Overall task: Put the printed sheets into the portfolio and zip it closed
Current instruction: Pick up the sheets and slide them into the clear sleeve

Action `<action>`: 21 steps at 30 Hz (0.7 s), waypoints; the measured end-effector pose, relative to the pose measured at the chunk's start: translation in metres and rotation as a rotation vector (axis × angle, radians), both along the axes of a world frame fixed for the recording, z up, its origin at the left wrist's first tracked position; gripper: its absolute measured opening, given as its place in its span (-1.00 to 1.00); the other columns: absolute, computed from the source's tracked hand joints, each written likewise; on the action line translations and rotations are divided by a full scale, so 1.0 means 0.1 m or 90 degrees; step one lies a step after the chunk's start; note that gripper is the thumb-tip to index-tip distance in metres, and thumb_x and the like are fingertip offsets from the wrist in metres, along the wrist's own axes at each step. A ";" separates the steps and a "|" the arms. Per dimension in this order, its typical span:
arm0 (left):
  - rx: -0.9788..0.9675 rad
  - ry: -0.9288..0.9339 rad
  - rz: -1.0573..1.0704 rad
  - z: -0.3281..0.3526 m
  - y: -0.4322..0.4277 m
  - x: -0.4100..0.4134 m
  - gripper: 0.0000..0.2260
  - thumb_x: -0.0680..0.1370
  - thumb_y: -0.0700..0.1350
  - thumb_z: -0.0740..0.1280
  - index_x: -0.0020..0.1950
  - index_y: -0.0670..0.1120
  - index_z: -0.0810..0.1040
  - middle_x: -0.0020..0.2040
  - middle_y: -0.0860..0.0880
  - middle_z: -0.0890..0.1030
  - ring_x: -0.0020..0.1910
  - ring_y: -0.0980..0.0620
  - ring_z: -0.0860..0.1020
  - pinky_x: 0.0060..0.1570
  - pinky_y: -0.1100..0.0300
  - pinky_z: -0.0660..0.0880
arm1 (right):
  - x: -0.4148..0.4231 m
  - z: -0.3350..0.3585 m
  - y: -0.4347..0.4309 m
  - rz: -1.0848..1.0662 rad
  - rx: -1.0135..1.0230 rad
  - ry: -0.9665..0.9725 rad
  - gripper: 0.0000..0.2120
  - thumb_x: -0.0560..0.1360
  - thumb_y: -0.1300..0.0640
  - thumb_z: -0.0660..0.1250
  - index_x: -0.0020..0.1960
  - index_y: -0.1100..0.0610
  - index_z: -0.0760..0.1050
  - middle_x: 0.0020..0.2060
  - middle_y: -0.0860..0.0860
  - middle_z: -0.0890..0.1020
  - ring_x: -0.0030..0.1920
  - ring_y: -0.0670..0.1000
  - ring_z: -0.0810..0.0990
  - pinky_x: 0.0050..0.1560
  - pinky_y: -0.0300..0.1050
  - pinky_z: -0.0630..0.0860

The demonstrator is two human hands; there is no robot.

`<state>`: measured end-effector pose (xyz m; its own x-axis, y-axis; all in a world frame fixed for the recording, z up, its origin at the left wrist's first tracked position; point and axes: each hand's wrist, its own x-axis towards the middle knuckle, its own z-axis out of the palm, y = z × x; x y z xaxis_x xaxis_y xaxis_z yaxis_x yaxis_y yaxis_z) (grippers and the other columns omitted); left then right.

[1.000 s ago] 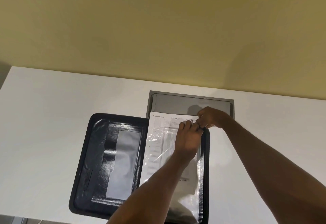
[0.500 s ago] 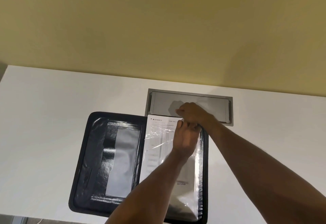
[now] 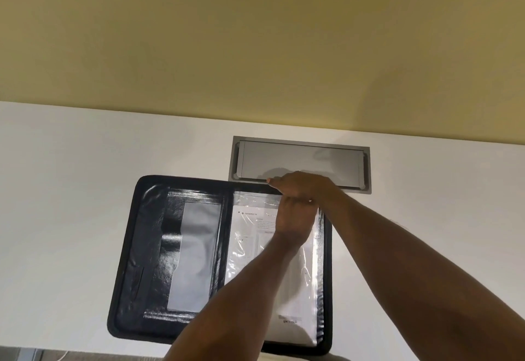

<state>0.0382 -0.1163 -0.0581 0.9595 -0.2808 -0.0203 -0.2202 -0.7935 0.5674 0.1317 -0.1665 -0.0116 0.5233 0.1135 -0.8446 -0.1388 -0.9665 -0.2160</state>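
Observation:
A black zip portfolio point(image 3: 147, 247) lies open on the white table. Its right half holds a clear plastic sleeve point(image 3: 308, 281) with the printed sheets point(image 3: 250, 235) inside, their top edge a little below the portfolio's far edge. My left hand point(image 3: 294, 223) rests on the upper part of the sheets. Its fingers are curled and its fingertips are hidden under my right hand point(image 3: 304, 186). My right hand lies across the sleeve's top edge at the far rim, fingers closed on it. The left half shows a grey pocket panel point(image 3: 196, 258).
A grey metal cable hatch point(image 3: 301, 161) is set into the table point(image 3: 71, 190) just beyond the portfolio, against the yellow wall. The table's near edge runs just below the portfolio.
The sheets, which stuck out past the portfolio's far edge, have slid down into the sleeve. My right hand moved left and now sits over my left hand's fingers.

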 end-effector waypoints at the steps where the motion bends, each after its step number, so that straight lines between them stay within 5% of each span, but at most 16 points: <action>1: 0.041 -0.015 -0.018 -0.03 0.02 -0.02 -0.75 0.44 -0.29 0.57 0.09 -0.11 0.76 -0.03 -0.08 0.78 -0.07 -0.09 0.76 0.10 0.04 0.65 | 0.00 -0.01 -0.01 -0.053 -0.002 0.009 -0.26 0.56 -0.45 -0.03 0.50 0.01 0.41 0.49 0.06 0.47 0.44 0.20 0.47 0.51 0.21 0.28; 4: 0.135 -0.110 -0.100 -0.05 0.12 -0.08 -0.73 0.61 -0.11 0.42 0.31 -0.01 0.67 0.26 -0.05 0.71 0.27 -0.09 0.65 0.36 -0.03 0.47 | -0.03 -0.01 -0.10 -0.208 0.056 0.062 -0.31 0.53 -0.44 0.06 0.37 0.02 0.51 0.31 0.12 0.62 0.30 0.21 0.59 0.47 0.24 0.33; 8: 0.132 -0.088 -0.166 -0.01 0.51 -0.19 -0.68 0.70 0.02 0.17 0.43 0.00 0.49 0.38 -0.06 0.55 0.33 -0.09 0.52 0.31 -0.09 0.41 | -0.15 0.00 -0.33 -0.188 0.199 0.073 -0.42 0.68 -0.28 -0.04 0.36 0.08 0.50 0.22 0.19 0.67 0.21 0.15 0.65 0.46 0.20 0.40; 13: 0.228 -0.070 -0.201 0.00 1.12 -0.38 -0.63 0.67 0.03 0.15 0.46 0.02 0.41 0.46 -0.09 0.48 0.40 -0.13 0.47 0.36 -0.15 0.38 | -0.53 -0.05 -0.52 0.029 0.059 -0.102 -0.58 0.67 -0.13 0.19 0.29 0.18 0.53 0.26 0.14 0.61 0.30 0.19 0.56 0.35 0.13 0.44; 17: 0.243 -0.012 -0.232 0.06 1.33 -0.54 -0.62 0.69 0.06 0.17 0.50 0.03 0.43 0.55 -0.07 0.40 0.51 -0.12 0.38 0.48 -0.13 0.30 | -0.83 -0.05 -0.58 0.029 0.011 -0.196 -0.67 0.62 0.01 0.25 0.30 0.15 0.47 0.26 0.08 0.59 0.35 0.16 0.51 0.41 0.16 0.36; 21: 0.256 0.059 -0.205 0.12 1.40 -0.69 -0.56 0.72 0.11 0.10 0.59 0.06 0.33 0.66 -0.02 0.24 0.64 -0.07 0.18 0.61 -0.11 0.11 | -1.28 -0.03 -0.53 -0.071 0.059 -0.408 -0.53 0.56 0.10 0.36 0.44 0.13 0.41 0.39 0.08 0.52 0.45 0.15 0.42 0.46 0.11 0.27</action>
<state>-0.0310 0.0235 -0.0463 0.8149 -0.5139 -0.2680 -0.4525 -0.8531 0.2598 0.0035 -0.2194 -0.0145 0.9323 0.0870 -0.3511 -0.0534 -0.9269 -0.3715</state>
